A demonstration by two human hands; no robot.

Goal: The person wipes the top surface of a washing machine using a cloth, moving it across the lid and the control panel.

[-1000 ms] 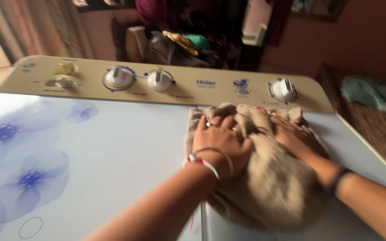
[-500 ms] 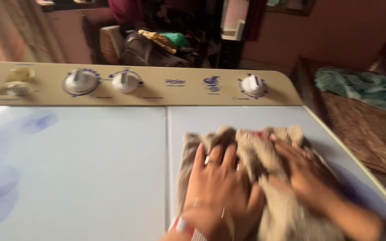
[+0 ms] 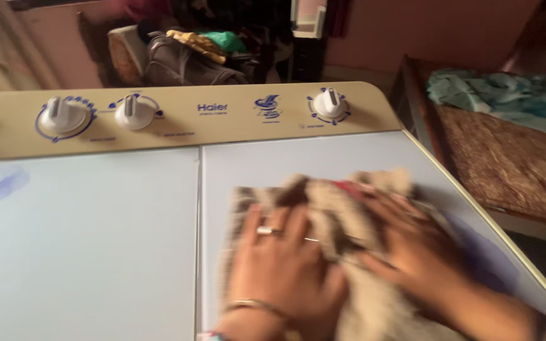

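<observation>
A beige, fuzzy cloth [image 3: 336, 196] lies bunched on the right lid of a twin-tub washing machine [image 3: 96, 240]. My left hand [image 3: 282, 265], with a ring and a bangle, presses flat on the cloth's left side, fingers spread. My right hand [image 3: 412, 252] lies on the cloth's right side, fingers pointing left across it. Both hands are blurred by motion. A small red patch shows at the cloth's far edge.
The beige control panel [image 3: 222, 117] with three white dials runs along the machine's far side. A bed [image 3: 507, 164] with a brown cover and teal cloth stands close on the right. Bags and clothes are piled behind the machine.
Both hands have slid with the cloth toward me over the right lid. The view has shifted right, so the machine's dials now sit further left.
</observation>
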